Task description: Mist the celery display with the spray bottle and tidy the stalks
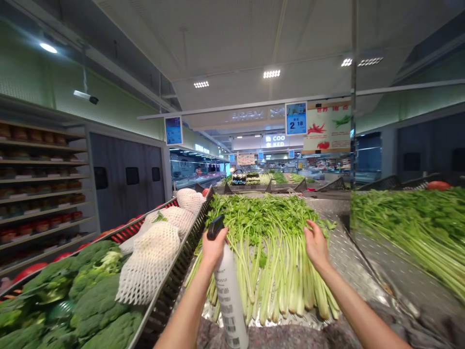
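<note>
A layer of celery (276, 261) lies on a dimpled metal shelf (348, 257), leaves away from me and stalk ends toward me. My left hand (214, 245) is wrapped round the neck of a white spray bottle (229, 295) with a black trigger head, held upright over the left side of the celery. Over on the right, my right hand (316, 245) is at the edge of the bunch, near the leaves, with its fingers stretched out and holding nothing. Whether those fingertips touch the leaves I cannot tell.
A black slatted divider (174, 261) runs along the left. Beyond it lie broccoli (101, 300) and pale vegetables in white foam nets (150, 261). A mirror panel (410, 242) stands at the right, reflecting the celery. Price signs (296, 119) hang from a rail above.
</note>
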A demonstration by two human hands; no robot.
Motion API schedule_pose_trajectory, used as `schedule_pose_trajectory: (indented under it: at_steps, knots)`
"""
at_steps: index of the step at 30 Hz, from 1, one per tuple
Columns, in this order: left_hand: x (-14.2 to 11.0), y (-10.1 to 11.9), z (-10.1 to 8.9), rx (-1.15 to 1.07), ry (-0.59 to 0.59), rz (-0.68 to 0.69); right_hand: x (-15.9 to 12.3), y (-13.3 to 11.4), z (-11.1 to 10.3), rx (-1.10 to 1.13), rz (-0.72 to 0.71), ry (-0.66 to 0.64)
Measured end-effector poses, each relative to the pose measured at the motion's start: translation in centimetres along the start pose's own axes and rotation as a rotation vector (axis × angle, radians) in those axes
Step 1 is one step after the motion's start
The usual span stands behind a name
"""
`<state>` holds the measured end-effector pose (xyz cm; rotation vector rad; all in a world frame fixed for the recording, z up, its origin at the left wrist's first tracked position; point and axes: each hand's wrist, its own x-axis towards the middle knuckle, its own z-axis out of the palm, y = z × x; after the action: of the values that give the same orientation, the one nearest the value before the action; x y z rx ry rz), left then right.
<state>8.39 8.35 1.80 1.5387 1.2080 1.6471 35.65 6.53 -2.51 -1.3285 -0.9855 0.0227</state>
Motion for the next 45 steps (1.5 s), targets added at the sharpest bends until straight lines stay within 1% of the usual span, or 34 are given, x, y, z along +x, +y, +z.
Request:
schedule_pose_trajectory:
  at_steps: [4, 11, 13, 15, 19, 21, 23, 27, 31, 35, 40, 45]
  knots:
    - [0.5, 0.1, -1.3, 0.014, 0.013, 0.055, -0.2, -0.2, -0.1, -0.015, 0.0, -0.012]
    - [0.7, 1.3, -3.8, 0.097, 0.09, 0.131, -0.5, -1.1, 0.2, -0.023, -0.001, -0.045]
    - [0.7, 1.0, -4.7, 0.139, 0.098, 0.16, -0.5, -1.1, 0.3, -0.018, -0.005, -0.049]
    - [0.7, 0.1, -5.5, 0.187, 0.108, 0.174, -0.6, -1.0, 0.4, -0.013, -0.007, -0.05]
    - [0.8, -1.9, -6.6, 0.227, 0.144, 0.127, -0.9, -0.8, 1.1, 0.0, -0.015, -0.061]
    - [0.8, -2.2, -7.0, 0.217, 0.158, 0.093, -1.0, -0.7, 1.6, 0.008, -0.025, -0.067]
    - [0.9, -2.0, -7.2, 0.22, 0.168, 0.08, -1.1, -0.7, 1.9, 0.014, -0.033, -0.071]
    - [1.0, -0.8, -7.6, 0.238, 0.199, 0.086, -1.3, -0.6, 2.3, 0.018, -0.032, -0.079]
    - [0.6, 0.6, -7.5, 0.205, 0.187, 0.096, -1.4, -0.5, 1.9, 0.008, -0.02, -0.089]
    - [0.2, 2.2, -6.6, 0.125, 0.148, 0.116, -1.3, -0.4, 1.3, -0.001, -0.012, -0.085]
    - [0.1, 4.0, -4.4, 0.044, 0.046, 0.166, -1.2, -0.1, 0.4, -0.007, -0.015, -0.068]
    - [-0.5, 4.4, -1.4, -0.013, -0.055, 0.195, -1.1, 0.6, -0.8, -0.018, -0.017, -0.038]
